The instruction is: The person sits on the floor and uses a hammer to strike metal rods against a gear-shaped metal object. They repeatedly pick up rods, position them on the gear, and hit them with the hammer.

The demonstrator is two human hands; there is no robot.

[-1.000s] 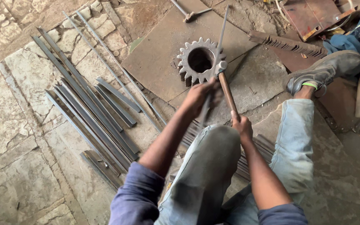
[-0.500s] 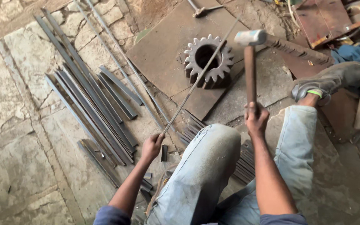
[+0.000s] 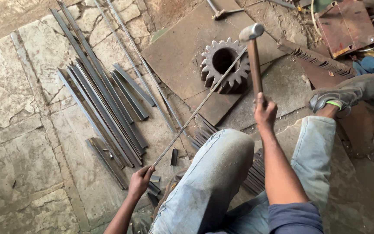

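My right hand (image 3: pixel 265 112) grips the wooden handle of a hammer (image 3: pixel 253 47), whose steel head is raised above a toothed gear wheel (image 3: pixel 224 65). The gear lies flat on a rusty metal plate (image 3: pixel 174 47). My left hand (image 3: pixel 140 181) holds the near end of a thin metal rod (image 3: pixel 195 110). The rod slants up to the right, and its far end rests across the gear's rim near the hammer head. I sit on the floor in jeans with both knees raised between my arms.
Several long flat metal strips (image 3: pixel 102 102) lie in a bundle on the stone floor to the left. Short cut pieces (image 3: pixel 174 157) are scattered by my left knee. My shoe (image 3: pixel 347 93) rests at the right, with rusty scrap plates (image 3: pixel 347 26) beyond.
My left hand drew back from the gear to the rod's near end. My right hand lifted the hammer off the gear and holds it raised.
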